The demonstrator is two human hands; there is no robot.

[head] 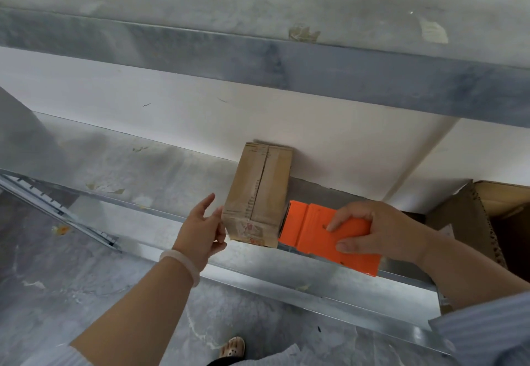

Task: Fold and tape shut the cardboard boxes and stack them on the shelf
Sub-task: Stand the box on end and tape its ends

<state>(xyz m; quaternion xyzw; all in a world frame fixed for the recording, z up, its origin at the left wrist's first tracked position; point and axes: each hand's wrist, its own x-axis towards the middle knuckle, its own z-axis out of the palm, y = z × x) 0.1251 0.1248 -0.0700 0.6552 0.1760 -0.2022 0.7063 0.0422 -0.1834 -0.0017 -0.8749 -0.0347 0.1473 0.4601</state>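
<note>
A small taped cardboard box lies on the grey metal shelf, its far end against the white wall. My left hand is at the box's near left corner, fingers spread and just touching it, holding nothing. My right hand grips an orange tape dispenser whose front end sits against the box's near right side.
An upper shelf runs across above. A large open cardboard carton stands at the right on the shelf. A slotted metal rail lies at the left. Grey marbled floor and a sandalled foot are below.
</note>
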